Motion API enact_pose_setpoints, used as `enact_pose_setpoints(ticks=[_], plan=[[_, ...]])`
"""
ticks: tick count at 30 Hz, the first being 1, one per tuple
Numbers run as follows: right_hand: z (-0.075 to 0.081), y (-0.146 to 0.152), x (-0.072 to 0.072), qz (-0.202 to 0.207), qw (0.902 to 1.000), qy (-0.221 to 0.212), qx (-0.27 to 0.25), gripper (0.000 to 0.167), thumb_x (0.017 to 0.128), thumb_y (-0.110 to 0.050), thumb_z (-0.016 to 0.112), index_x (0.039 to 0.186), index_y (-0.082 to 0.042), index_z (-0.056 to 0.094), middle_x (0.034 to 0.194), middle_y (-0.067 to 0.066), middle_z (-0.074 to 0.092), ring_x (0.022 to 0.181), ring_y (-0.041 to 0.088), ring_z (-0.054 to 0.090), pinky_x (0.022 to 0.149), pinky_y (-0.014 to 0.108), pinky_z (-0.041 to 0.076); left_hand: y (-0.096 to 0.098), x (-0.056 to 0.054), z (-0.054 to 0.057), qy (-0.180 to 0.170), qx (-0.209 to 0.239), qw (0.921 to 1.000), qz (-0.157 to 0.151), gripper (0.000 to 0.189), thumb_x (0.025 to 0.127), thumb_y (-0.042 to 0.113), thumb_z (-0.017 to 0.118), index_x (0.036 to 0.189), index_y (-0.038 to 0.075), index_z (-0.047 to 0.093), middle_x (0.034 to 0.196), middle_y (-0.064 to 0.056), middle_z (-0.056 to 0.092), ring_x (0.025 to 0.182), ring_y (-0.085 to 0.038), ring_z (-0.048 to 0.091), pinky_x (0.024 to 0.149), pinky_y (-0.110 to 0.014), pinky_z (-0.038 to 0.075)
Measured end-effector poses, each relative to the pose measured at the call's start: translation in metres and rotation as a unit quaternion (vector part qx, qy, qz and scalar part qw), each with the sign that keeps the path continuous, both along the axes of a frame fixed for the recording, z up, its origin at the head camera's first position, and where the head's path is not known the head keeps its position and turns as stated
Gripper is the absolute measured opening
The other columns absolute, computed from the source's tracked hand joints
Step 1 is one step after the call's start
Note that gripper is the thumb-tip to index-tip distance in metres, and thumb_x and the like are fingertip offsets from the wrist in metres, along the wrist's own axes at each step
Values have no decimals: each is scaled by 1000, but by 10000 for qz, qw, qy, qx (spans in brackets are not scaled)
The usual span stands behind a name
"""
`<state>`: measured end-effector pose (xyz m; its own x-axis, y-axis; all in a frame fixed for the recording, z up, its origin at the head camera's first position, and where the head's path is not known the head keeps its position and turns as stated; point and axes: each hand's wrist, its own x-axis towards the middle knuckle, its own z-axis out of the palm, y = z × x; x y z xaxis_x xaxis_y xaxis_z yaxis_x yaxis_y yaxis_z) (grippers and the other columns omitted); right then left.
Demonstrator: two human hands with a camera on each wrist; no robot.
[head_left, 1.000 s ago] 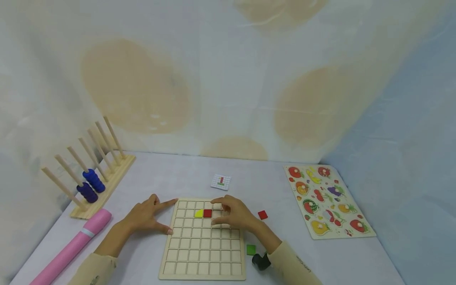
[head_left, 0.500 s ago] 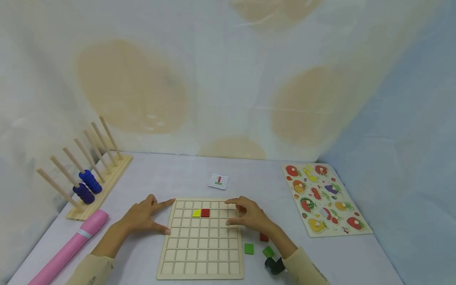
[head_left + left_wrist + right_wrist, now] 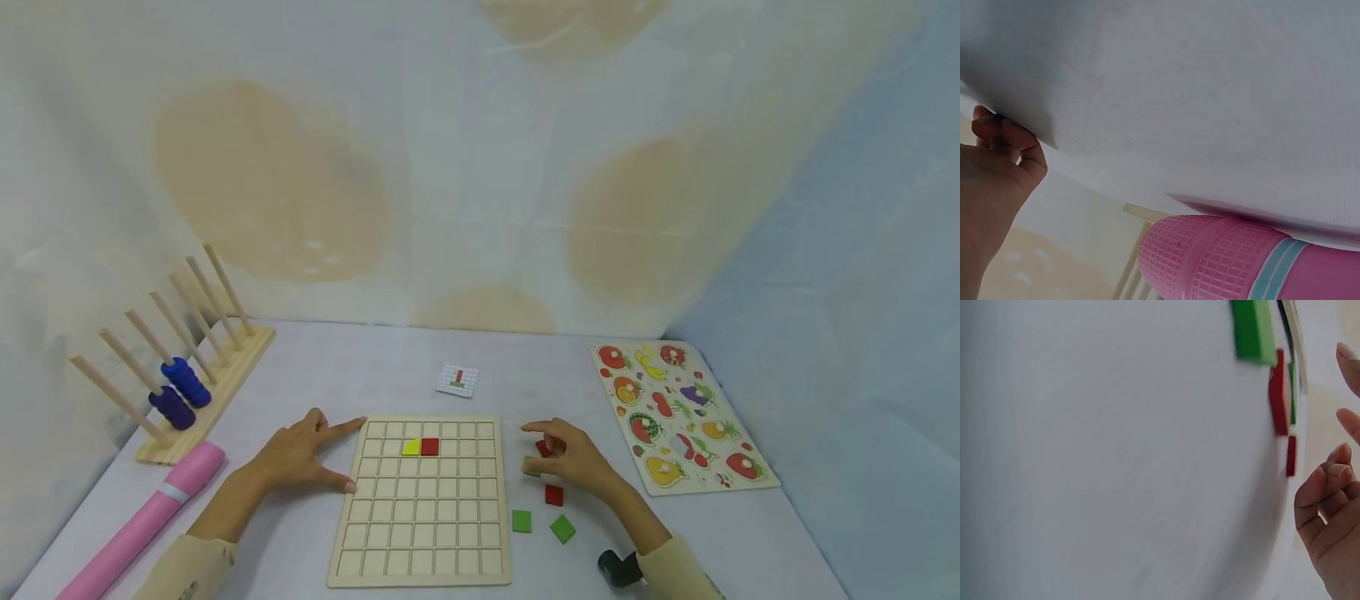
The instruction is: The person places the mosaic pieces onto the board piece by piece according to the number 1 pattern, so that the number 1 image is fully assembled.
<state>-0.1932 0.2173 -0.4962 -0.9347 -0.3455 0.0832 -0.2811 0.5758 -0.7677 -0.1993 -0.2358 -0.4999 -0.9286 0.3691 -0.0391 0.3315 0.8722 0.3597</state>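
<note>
A wooden grid board (image 3: 420, 579) lies flat in the head view. In its second row a yellow corner-cut tile (image 3: 411, 448) sits beside a red square tile (image 3: 430, 447). My left hand (image 3: 300, 452) touches the board's left edge with thumb and index finger spread. Past the right edge, my right hand (image 3: 576, 458) holds nothing, its thumb and index finger apart. It partly covers a red tile (image 3: 543, 448) and a green tile (image 3: 530, 471). Nearer me lie another red tile (image 3: 553, 495) and two green tiles, one square-on (image 3: 521, 522) and one turned (image 3: 562, 529).
A printed pattern card (image 3: 457, 380) lies behind the board. At the left stand a peg rack (image 3: 225, 392) with blue beads and a pink roller-like cylinder (image 3: 142, 529). A fruit puzzle board (image 3: 678, 417) is at right. A black object (image 3: 619, 569) sits by my right sleeve.
My right hand has moved right, from over the board to above the loose tiles, uncovering several of them. The black object has shifted right with my right wrist. My left hand keeps its place on the board.
</note>
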Motion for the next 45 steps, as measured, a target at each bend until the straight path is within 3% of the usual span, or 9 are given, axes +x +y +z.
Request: enact_pose_setpoints(ticks=[8, 19, 30, 36, 45], plan=[[-8, 26, 1, -189, 9993, 159, 271, 52, 77, -30, 86, 123, -13, 69, 82, 4, 49, 81, 16, 44, 68, 24, 37, 0, -1, 0, 24, 3, 10000, -12, 105, 58, 79, 75, 148, 33, 47, 97, -2, 39, 66, -15, 34, 59, -29, 28], [-8, 31, -6, -497, 9950, -207, 840, 45, 80, -27, 83, 122, -13, 72, 79, 0, 46, 76, 12, 41, 66, 24, 35, 0, 0, -1, 61, -21, 10000, -29, 105, 58, 78, 75, 148, 32, 48, 97, -2, 39, 67, -15, 34, 59, -29, 28], [-16, 30, -4, -467, 9923, 387, 1078, 19, 83, -16, 80, 102, -15, 77, 76, -6, 48, 72, 7, 44, 65, 21, 40, 0, 0, -2, 70, -19, 10000, 13, 105, 57, 79, 75, 148, 33, 48, 97, -2, 40, 68, -16, 35, 59, -29, 28], [-15, 31, -1, -394, 9934, 432, 987, 17, 83, -14, 79, 99, -12, 76, 76, -5, 47, 72, 7, 44, 64, 22, 39, 0, -1, -2, 54, -19, 10000, 14, 105, 57, 79, 75, 148, 34, 47, 97, -2, 40, 68, -16, 35, 60, -30, 29], [-8, 20, 4, -52, 9969, 705, 331, 22, 80, -11, 81, 98, -16, 70, 81, -5, 50, 76, 8, 47, 67, 20, 43, -1, -1, -3, 114, -42, 9999, -25, 105, 58, 80, 74, 148, 33, 47, 97, -2, 39, 67, -15, 33, 59, -30, 28]])
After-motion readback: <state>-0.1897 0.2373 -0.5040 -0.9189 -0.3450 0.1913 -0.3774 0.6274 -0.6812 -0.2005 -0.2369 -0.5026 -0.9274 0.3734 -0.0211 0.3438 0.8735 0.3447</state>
